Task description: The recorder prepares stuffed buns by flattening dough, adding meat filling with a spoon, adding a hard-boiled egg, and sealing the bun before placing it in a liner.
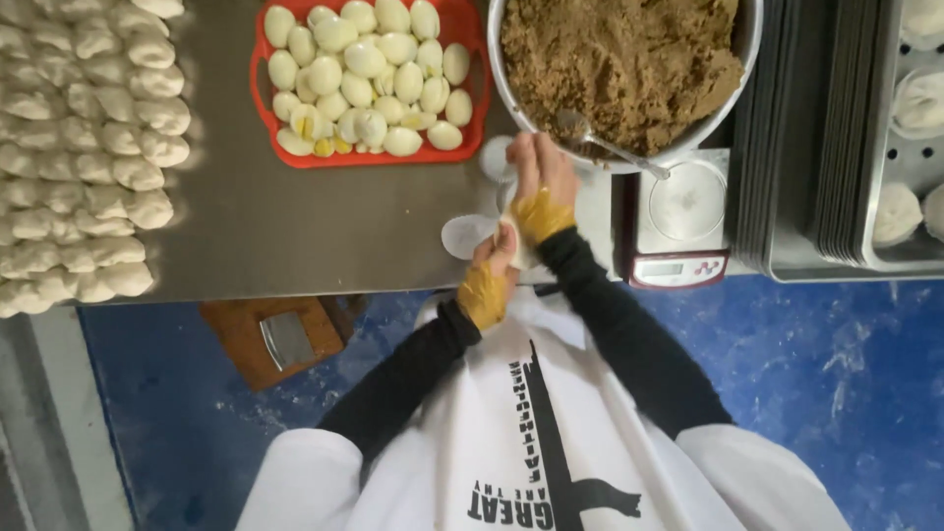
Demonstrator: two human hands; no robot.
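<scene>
My left hand (497, 264) and my right hand (539, 177) meet at the front edge of the steel table (295, 226). Both wrists show mustard-yellow cuffs over black sleeves. Between the hands is a small white dough piece (518, 248), with the fingers of both hands closed on it. Two flat white dough discs (464, 236) lie on the table just left of my hands. A metal bowl of brown crumbly filling (619, 59) sits right behind my right hand, with a spoon (602, 144) resting on its rim.
A red tray of peeled eggs (366, 79), some halved, stands at the back. Rows of shaped dough pieces (79, 147) fill the left. A small scale (680, 231) sits at the right, beside stacked metal trays with buns (905, 197). A wooden stool (275, 339) stands on the blue floor.
</scene>
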